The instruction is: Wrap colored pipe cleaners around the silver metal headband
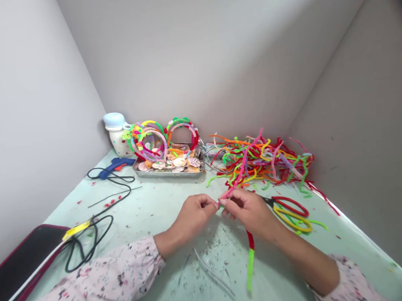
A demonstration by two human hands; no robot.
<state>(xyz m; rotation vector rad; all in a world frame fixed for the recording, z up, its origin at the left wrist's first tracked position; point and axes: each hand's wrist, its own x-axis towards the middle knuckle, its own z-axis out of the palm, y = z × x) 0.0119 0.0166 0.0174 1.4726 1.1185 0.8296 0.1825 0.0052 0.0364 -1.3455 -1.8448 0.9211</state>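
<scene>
My left hand [198,216] and my right hand [249,211] meet fingertip to fingertip above the middle of the table. Between them is a pink pipe cleaner [243,163], its long free end rising up and to the right past my right fingers. Both hands pinch it at its lower end, where a bit of green also shows. Below my right hand, a red and green pipe cleaner [251,269] extends toward me; its upper end is hidden by the hand. A thin grey wire [212,275] lies on the table between my forearms.
Scissors [293,213] with red and yellow handles lie right. Behind is a tangled pile of pipe cleaners [257,162]. A metal tray [170,174] holds seashells and colourful headbands [151,142]. Left are a blue glue gun [113,166], black cable [96,240], lidded white jar [118,140].
</scene>
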